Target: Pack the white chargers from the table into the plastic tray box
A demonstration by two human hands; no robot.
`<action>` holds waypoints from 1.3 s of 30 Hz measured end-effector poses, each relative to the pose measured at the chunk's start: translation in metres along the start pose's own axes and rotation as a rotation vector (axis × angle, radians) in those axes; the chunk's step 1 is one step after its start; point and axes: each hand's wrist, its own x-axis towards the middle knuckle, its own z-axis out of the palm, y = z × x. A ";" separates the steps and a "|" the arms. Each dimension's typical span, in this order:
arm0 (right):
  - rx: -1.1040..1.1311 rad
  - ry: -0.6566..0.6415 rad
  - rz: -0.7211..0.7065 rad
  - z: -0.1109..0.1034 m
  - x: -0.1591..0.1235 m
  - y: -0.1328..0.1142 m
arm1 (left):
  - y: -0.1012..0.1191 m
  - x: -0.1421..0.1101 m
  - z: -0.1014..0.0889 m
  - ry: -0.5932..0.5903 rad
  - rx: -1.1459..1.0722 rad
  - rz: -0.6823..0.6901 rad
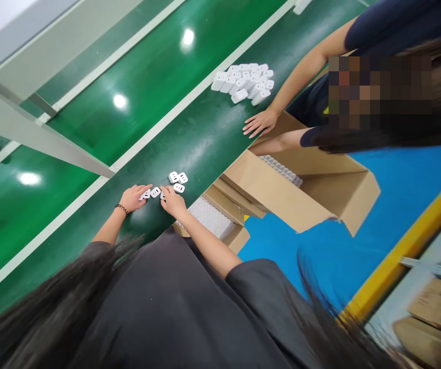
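On the green work surface, my left hand point(132, 199) has its fingers curled over a white charger point(147, 193), which they partly cover. My right hand point(173, 203) grips another white charger point(162, 196), mostly hidden under its fingers. Between the two hands lies one more white charger point(155, 192), with dark slots in its upward face. Just beyond my right fingers are a few similar pieces, among them a charger point(179, 188) close to the knuckles and a charger point(173, 177) farther off.
A cluster of white chargers point(245, 81) stands farther along the green bench point(189, 143). A co-worker's hand point(261, 123) rests flat near it; their other arm reaches into an open cardboard box point(277, 187). Another box with white trays point(210, 218) sits beside my right forearm.
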 end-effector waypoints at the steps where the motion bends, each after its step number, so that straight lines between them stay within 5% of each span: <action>1: 0.008 -0.001 -0.022 -0.002 0.004 0.002 | 0.000 0.002 0.000 -0.006 0.002 0.004; 10: 0.046 -0.054 -0.247 -0.010 0.013 0.011 | 0.018 -0.005 0.010 0.038 0.045 -0.086; 15: 0.177 -0.033 -0.149 -0.006 0.011 0.011 | 0.028 -0.008 0.012 0.109 0.110 -0.150; 28: 0.387 0.043 -0.157 0.020 0.008 0.025 | 0.035 -0.002 0.016 0.033 0.179 -0.144; 39: 0.253 0.131 -0.119 0.006 -0.016 0.020 | 0.012 -0.002 0.005 0.292 -0.526 -0.426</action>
